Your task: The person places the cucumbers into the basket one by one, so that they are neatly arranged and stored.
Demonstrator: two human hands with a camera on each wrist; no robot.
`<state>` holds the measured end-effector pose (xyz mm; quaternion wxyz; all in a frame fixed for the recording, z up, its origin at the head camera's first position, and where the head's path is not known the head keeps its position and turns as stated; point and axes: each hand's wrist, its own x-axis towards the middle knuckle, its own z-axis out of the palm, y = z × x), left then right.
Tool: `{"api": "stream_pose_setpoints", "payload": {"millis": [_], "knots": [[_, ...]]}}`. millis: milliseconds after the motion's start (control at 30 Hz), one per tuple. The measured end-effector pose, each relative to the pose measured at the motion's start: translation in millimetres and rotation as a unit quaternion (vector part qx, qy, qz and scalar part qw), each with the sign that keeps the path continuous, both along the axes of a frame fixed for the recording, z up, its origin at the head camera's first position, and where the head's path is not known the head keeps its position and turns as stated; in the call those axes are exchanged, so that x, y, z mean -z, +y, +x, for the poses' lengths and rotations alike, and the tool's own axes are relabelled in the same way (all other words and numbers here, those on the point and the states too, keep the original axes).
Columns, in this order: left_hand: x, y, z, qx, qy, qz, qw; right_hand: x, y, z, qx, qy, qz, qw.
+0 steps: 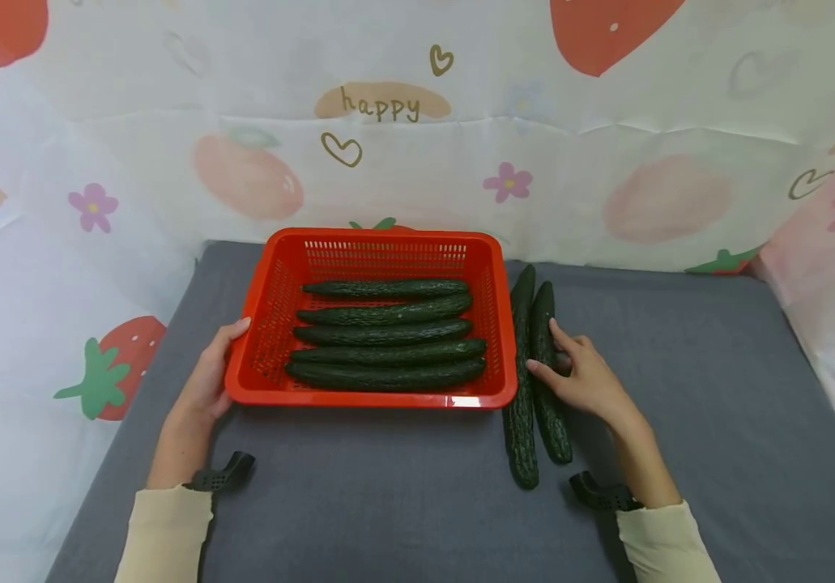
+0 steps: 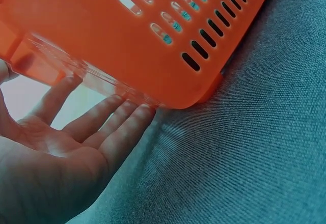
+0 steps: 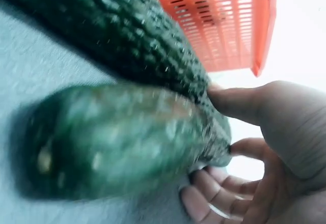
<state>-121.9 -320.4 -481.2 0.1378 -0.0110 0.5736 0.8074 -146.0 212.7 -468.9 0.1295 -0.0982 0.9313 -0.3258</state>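
A red plastic basket (image 1: 373, 398) with slotted walls stands on the table, several dark green cucumbers (image 1: 388, 332) lying side by side in it. My left hand (image 1: 206, 376) holds the basket at its left rim; the left wrist view shows the fingertips (image 2: 140, 113) against the wall beneath the rim. To the right of the basket lie two more cucumbers. My right hand (image 1: 585, 376) grips the right one (image 1: 554, 429), thumb on its left side and fingers round the other. The left one (image 1: 521, 445) lies alongside, close to the basket.
A grey cloth (image 1: 388, 494) covers the table. Behind it hangs a white curtain (image 1: 417, 178) printed with strawberries, flowers and hearts. Each wrist wears a black strap mount (image 1: 602, 492).
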Motion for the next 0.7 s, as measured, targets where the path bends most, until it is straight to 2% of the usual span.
{"api": "stream_pose_setpoints", "payload": {"millis": [200,367,533,700], "knots": [[-0.8,-0.5,0.6,-0.006,0.004,-0.002,1.0000,5.0,7.0,-3.5,-0.002,0.005,-0.024,0.9997],[1.2,2.8,-1.7,0.011,0.012,0.008,0.9998,-0.7,8.8,-0.8,0.008,0.009,-0.010,0.9999],[2.5,3.6,-2.6,0.012,0.017,0.011,0.9997,-11.3,1.4,4.9,0.014,0.003,0.061,0.9980],[3.2,2.8,-1.9,0.006,0.023,0.004,0.9997,-16.0,-10.3,8.6,0.018,0.018,0.158,0.9871]]}}
